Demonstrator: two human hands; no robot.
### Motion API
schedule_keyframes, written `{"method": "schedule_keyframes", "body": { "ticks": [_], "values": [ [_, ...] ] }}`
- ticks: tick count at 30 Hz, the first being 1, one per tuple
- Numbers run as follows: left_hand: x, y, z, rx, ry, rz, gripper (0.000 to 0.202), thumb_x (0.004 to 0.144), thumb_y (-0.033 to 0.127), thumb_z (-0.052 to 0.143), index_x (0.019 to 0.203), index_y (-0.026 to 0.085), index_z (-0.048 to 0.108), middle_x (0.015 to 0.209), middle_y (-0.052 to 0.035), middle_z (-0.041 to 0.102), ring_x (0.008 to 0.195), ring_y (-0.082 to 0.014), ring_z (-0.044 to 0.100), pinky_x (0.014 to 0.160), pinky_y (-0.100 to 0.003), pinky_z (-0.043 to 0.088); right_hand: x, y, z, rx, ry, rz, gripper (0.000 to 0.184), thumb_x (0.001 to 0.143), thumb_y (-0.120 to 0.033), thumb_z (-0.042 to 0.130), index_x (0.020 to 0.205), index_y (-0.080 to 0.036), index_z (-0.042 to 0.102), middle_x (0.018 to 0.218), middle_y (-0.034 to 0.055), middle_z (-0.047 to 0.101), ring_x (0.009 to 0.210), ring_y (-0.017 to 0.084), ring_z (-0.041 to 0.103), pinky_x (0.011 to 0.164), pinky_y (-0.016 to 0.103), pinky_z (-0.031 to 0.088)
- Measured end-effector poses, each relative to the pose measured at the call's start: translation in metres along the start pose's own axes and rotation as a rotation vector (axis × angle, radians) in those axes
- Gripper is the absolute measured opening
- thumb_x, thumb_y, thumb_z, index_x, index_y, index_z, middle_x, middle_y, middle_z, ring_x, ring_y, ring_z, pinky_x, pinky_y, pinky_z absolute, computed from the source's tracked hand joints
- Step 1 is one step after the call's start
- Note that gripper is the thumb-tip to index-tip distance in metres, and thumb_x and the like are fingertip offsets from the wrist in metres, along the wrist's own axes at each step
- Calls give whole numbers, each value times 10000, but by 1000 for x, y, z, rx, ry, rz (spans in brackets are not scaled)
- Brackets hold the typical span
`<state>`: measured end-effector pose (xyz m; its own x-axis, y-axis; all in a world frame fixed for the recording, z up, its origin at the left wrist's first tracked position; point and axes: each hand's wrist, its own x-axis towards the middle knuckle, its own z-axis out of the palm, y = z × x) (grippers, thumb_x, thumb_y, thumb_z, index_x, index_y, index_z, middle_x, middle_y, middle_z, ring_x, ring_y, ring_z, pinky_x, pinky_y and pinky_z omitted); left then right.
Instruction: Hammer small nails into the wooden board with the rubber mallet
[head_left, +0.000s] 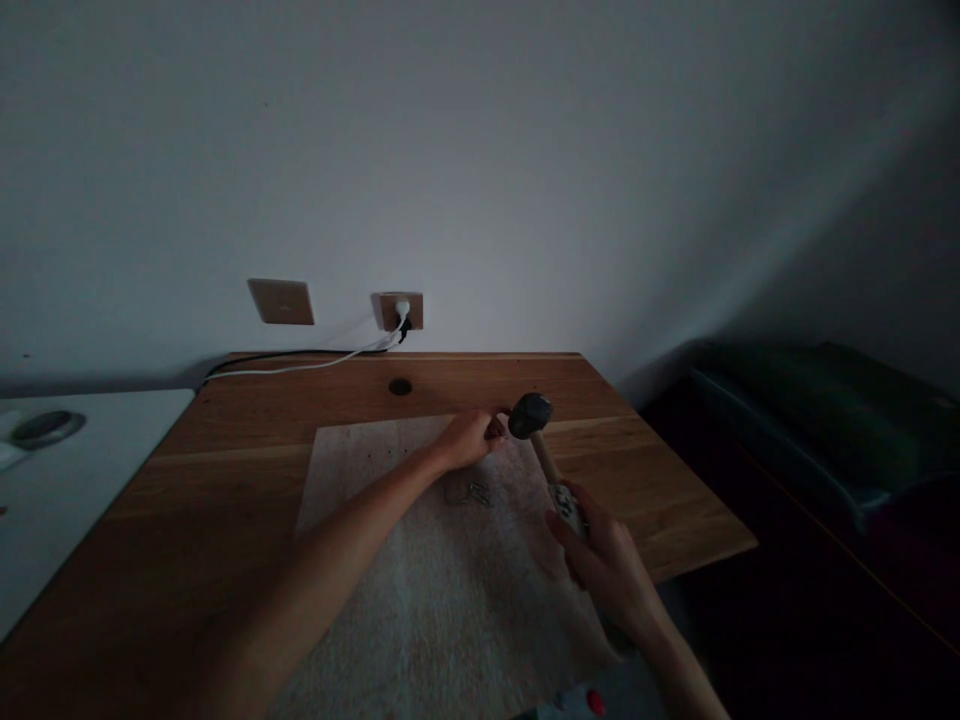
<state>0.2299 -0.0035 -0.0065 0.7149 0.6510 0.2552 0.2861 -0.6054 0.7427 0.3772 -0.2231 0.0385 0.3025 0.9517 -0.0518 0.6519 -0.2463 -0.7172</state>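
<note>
My right hand [604,555] is wrapped round the patterned grip of a mallet [550,460]. Its dark head [529,415] is raised toward the far side, close to the fingers of my left hand [472,438]. Those left fingers are pinched together near the far right edge of a pale wooden board [420,590]. Whatever lies between them is too small and dark to make out. Several nails [478,493] lie loose on the board, just nearer to me than the left hand. Small dark dots mark the board's far left part.
The board rests on a wooden desk [660,470] with a round dark hole [400,386]. Cables [300,366] run along the back to a wall socket [412,312]. A white surface [90,470] adjoins at left; a dark green cushioned piece [847,430] stands at right.
</note>
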Motion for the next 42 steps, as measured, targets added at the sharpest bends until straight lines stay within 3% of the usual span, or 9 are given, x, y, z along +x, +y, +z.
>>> {"method": "schedule_keyframes", "body": {
  "ticks": [4,11,20,31,37,42],
  "values": [
    [-1,-1,0,27,29,30,448,800,108,748,1231,196,658,1024,-42,774,920,-188,718,865,-296,546,-1,3,0,12,-3,-8,528,964,-517,493,1352,-169,579,545,-51,603,433,192,617,478,271,462],
    [0,-7,2,12,13,-4,302,823,84,704,1106,186,699,948,-38,780,875,-180,727,832,-277,545,-1,1,-1,3,-11,-2,528,956,-503,494,1357,-170,582,566,-35,638,438,202,627,464,268,451],
    [1,-4,1,15,43,-23,496,803,98,711,1284,210,674,968,-38,802,863,-189,736,836,-283,554,1,1,1,-61,-11,-37,544,943,-476,490,1365,-154,611,598,-1,683,448,225,651,484,293,473],
    [-1,-2,-1,24,55,0,487,782,107,748,1253,214,688,1015,-37,793,865,-185,727,797,-256,536,1,3,2,-89,4,-58,554,963,-474,473,1390,-143,597,714,41,755,497,226,686,542,304,506],
    [-1,-2,-1,11,33,-28,479,818,112,703,1283,224,674,1016,-31,806,867,-184,743,811,-260,543,-1,-1,0,-74,-23,-35,562,945,-472,484,1379,-139,610,566,-3,679,438,229,650,488,298,476],
    [-1,-1,-2,22,22,-8,479,793,98,718,1259,206,691,1007,-34,798,887,-186,734,805,-255,534,0,-2,0,-82,3,-39,550,963,-470,458,1388,-145,588,629,16,714,520,244,706,533,305,510]
  ]
}}
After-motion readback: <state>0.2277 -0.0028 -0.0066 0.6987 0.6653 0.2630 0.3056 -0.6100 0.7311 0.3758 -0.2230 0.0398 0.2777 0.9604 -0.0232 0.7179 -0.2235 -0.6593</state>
